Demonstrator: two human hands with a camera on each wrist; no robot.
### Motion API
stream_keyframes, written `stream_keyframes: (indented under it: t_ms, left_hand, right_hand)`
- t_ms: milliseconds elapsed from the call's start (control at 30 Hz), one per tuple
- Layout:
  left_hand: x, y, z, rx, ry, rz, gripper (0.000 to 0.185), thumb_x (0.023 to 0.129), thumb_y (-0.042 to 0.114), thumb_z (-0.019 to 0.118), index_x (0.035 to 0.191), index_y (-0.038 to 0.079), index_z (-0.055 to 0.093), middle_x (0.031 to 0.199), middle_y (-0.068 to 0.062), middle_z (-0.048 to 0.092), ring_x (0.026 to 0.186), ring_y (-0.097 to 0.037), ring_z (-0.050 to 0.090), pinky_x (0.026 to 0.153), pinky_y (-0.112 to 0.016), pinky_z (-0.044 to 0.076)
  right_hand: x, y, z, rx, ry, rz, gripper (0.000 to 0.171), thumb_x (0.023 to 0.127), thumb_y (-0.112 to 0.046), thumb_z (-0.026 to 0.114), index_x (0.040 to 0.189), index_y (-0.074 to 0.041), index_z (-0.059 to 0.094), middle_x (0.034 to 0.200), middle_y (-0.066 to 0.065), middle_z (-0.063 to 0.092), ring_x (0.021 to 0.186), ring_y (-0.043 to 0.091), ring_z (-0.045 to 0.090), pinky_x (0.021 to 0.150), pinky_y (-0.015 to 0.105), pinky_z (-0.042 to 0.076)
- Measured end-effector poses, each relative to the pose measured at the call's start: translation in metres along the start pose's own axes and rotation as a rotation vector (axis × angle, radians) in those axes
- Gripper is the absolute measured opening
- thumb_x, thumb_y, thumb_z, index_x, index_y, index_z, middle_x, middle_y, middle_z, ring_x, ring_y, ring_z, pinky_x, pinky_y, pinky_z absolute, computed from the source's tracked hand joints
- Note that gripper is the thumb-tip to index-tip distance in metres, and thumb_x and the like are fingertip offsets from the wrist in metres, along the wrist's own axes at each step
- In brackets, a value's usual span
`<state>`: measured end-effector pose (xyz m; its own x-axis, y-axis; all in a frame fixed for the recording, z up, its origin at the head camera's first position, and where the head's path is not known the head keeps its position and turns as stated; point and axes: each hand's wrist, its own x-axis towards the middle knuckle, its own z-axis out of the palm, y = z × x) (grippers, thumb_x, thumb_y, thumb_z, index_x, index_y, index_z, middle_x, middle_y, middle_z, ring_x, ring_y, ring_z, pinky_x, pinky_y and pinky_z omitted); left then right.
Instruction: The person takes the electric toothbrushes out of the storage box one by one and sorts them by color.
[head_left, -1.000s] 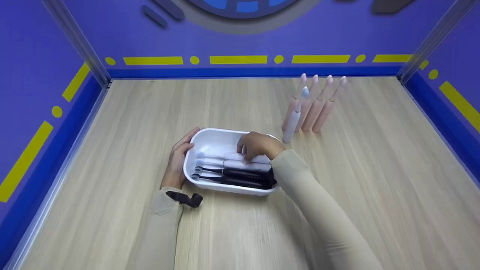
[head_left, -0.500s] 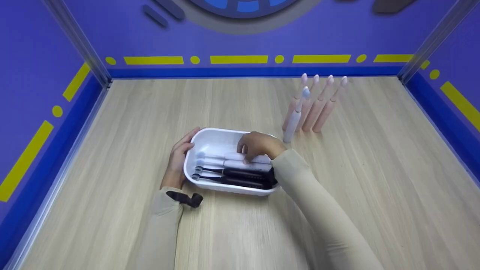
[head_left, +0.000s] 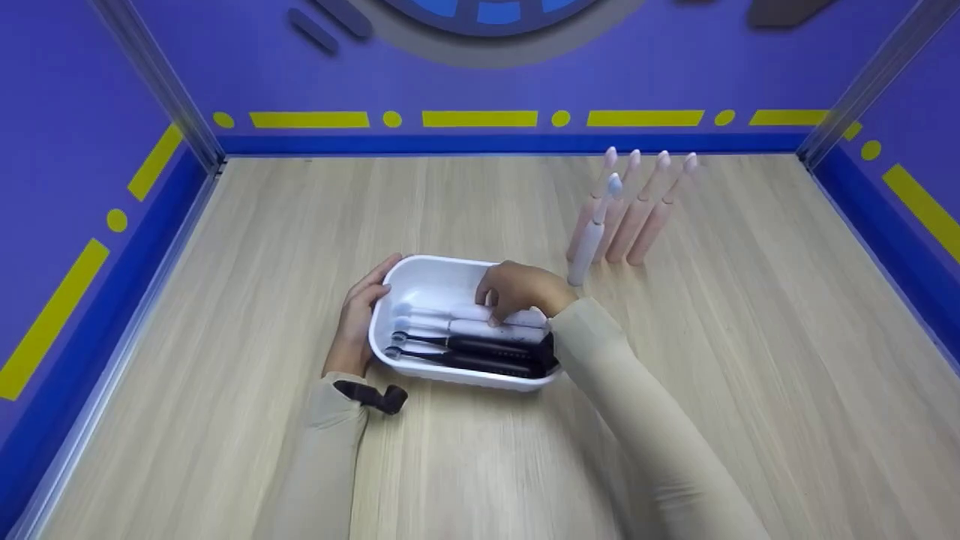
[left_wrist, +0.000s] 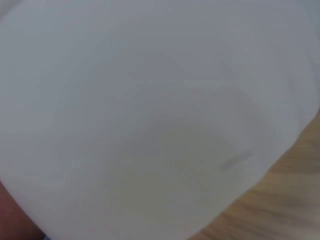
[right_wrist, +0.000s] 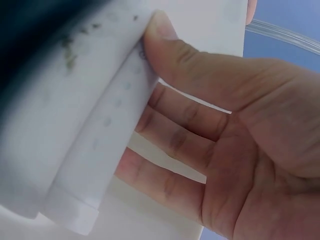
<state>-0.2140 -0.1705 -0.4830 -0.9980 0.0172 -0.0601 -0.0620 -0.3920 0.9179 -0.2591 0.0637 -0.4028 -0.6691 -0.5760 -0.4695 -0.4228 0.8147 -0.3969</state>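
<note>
A white tray [head_left: 427, 281] is held at its left end by my left hand [head_left: 352, 322], the thumb over the rim. Inside lie two white electric toothbrushes and two black electric toothbrushes [head_left: 487, 365], heads to the left. Reaching in over the far rim, my right hand [head_left: 517, 289] pinches the farther white electric toothbrush [right_wrist: 120, 105] by its handle, thumb on the near side and fingers behind. The other white toothbrush [right_wrist: 55, 115] lies right beside it, close to the thumb. In the left wrist view, the tray's pale outer surface [left_wrist: 150, 100] fills most of the picture.
Behind the tray to the right, several pink electric toothbrushes [head_left: 651, 232] stand upright, with one white toothbrush [head_left: 587, 251] upright in front of them. Blue panels [head_left: 480, 90] wall the wooden table [head_left: 315, 202] at the back and both sides.
</note>
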Motion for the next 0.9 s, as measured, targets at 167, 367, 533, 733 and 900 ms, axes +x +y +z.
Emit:
stream_keyframes:
  t_ms: [167,367,533,733,900]
  left_hand:
    - [0.0006,0.0007,0.0007,0.010,0.006,0.006,0.055,0.090,-0.002,0.030,0.144,-0.003,0.038,0.154,-0.012,0.035,0.146,-0.020,0.026,0.121,-0.032,0.018]
    - [0.0008,0.0001,-0.0004,0.007,0.001,-0.001,0.054,0.091,-0.001,0.029,0.144,-0.003,0.038,0.154,-0.011,0.035,0.145,-0.019,0.027,0.120,-0.032,0.018]
    - [0.0006,-0.0002,-0.0006,0.010,0.002,0.000,0.054,0.090,-0.002,0.029,0.144,-0.003,0.038,0.154,-0.012,0.035,0.145,-0.019,0.027,0.120,-0.031,0.019]
    - [0.0004,0.0009,-0.0005,0.015,0.005,0.005,0.054,0.090,-0.002,0.030,0.144,-0.004,0.038,0.154,-0.013,0.035,0.145,-0.019,0.027,0.120,-0.032,0.018]
    - [0.0002,0.0002,0.0002,-0.001,0.004,0.008,0.054,0.090,-0.002,0.030,0.144,-0.004,0.038,0.154,-0.013,0.035,0.145,-0.020,0.027,0.120,-0.032,0.018]
  right_hand:
    - [-0.0010,0.0012,-0.0010,-0.008,0.004,-0.036,0.039,0.080,-0.008,0.075,0.117,-0.004,0.068,0.115,0.014,0.069,0.107,0.025,0.064,0.093,0.039,0.052]
    - [-0.0024,0.0033,-0.0018,-0.011,0.004,-0.080,0.039,0.080,-0.007,0.074,0.118,-0.003,0.068,0.114,0.014,0.070,0.107,0.024,0.064,0.093,0.039,0.052]
    - [-0.0025,0.0043,-0.0022,-0.022,0.005,-0.099,0.038,0.079,-0.007,0.074,0.117,-0.004,0.069,0.112,0.014,0.070,0.106,0.023,0.065,0.093,0.038,0.052]
    - [-0.0031,0.0045,-0.0028,-0.009,0.010,-0.096,0.037,0.079,-0.007,0.074,0.116,-0.003,0.069,0.112,0.014,0.071,0.105,0.023,0.065,0.092,0.037,0.052]
    - [-0.0040,0.0034,-0.0030,0.004,0.013,-0.091,0.037,0.079,-0.009,0.074,0.115,-0.004,0.069,0.110,0.013,0.071,0.104,0.023,0.065,0.092,0.037,0.052]
